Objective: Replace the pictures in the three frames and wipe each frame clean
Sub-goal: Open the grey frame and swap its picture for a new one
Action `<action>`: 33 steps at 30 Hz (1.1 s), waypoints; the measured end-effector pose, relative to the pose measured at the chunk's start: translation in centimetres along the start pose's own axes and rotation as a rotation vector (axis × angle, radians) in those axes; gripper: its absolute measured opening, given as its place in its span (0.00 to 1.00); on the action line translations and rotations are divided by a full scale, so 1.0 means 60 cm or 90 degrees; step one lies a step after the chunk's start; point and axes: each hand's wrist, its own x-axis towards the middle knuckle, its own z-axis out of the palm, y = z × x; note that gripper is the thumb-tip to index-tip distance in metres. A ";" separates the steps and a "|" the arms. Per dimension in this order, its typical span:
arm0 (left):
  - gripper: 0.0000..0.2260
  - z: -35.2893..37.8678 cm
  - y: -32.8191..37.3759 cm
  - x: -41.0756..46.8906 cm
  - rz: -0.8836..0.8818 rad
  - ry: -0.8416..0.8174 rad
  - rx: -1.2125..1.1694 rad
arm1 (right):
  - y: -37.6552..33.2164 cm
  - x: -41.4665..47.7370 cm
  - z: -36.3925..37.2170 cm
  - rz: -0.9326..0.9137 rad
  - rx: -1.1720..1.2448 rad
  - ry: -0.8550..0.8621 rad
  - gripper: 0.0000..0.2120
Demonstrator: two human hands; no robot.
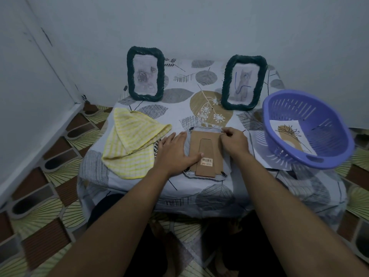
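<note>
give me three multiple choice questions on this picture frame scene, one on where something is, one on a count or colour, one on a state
1. Where is the yellow cloth?
A. left of the face-down frame
B. inside the basket
C. on the floor

2. How many frames stand upright at the back of the table?
A. one
B. two
C. three

3. How does the frame under the hands lie?
A. upright, picture forward
B. face down, cardboard back up
C. tilted against the wall

Answers:
1. A: the cloth lies on the table beside the left hand.
2. B: the rose frame and the cat frame stand there.
3. B: the face-down frame shows its brown back and stand, the right hand at its top corner.
</note>
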 end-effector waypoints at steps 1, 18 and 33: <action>0.46 0.000 -0.001 0.001 -0.003 -0.003 -0.005 | -0.001 -0.006 -0.004 -0.010 0.002 -0.026 0.20; 0.45 -0.023 0.011 -0.004 -0.033 -0.039 -0.144 | 0.037 -0.108 0.012 -0.206 -0.335 -0.114 0.25; 0.19 -0.044 -0.015 -0.087 0.133 -0.051 -0.202 | 0.029 -0.111 0.011 -0.184 -0.345 -0.128 0.26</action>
